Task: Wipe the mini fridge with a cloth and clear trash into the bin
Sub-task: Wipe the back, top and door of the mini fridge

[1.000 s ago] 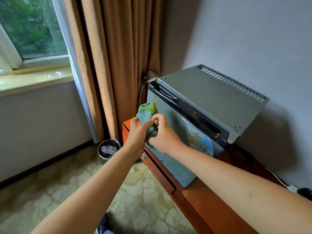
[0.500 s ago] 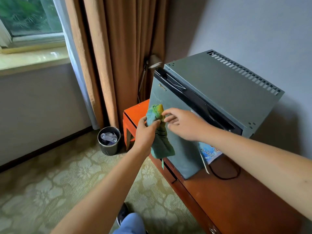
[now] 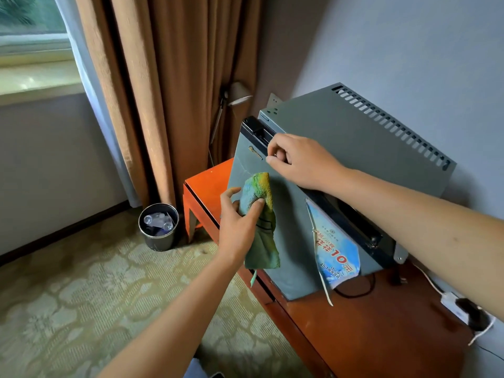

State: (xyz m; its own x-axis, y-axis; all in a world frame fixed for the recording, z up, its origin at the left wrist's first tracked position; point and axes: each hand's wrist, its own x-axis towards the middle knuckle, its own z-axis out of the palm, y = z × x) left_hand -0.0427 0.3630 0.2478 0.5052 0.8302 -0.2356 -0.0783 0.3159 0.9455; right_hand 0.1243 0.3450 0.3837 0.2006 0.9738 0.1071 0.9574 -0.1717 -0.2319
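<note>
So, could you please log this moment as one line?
left hand: holds cloth on fridge door | right hand: fingers at door top edge | bin: holds bottles

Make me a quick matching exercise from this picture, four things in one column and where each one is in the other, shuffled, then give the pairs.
1 cloth
2 bin
3 flyer
4 right hand

A on the carpet by the curtain
B at the fridge door's top edge
C held in the left hand
D hanging on the fridge door

Pairs: 1-C, 2-A, 3-D, 4-B

hands 2 (image 3: 240, 225); cloth 1 (image 3: 259, 214); mini fridge 1 (image 3: 354, 148); bin 1 (image 3: 158, 230); lamp 1 (image 3: 237, 94)
</note>
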